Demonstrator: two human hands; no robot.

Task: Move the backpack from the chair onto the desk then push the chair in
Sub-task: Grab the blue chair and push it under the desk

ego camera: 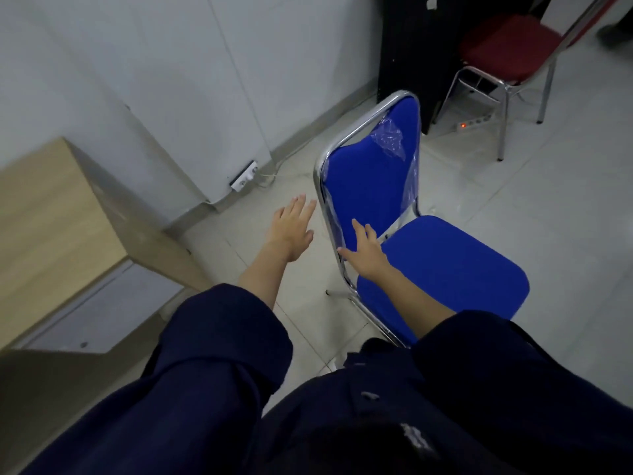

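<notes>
A blue padded chair point(442, 265) with a chrome frame stands on the tiled floor in the middle of the view, its seat bare. Clear plastic wrap clings to its backrest point(370, 186). My right hand point(366, 252) is open, fingers spread, in front of the lower backrest by the left chrome tube; I cannot tell if it touches. My left hand point(293, 228) is open too, hovering just left of the backrest frame, apart from it. The light wooden desk point(44, 217) is at the left edge. No backpack is in view.
A red chair point(510, 46) with chrome legs stands at the back right beside a black cabinet point(407, 42). A power strip point(472, 123) with a red light lies on the floor there. A wall socket point(244, 175) and cable sit low on the white wall.
</notes>
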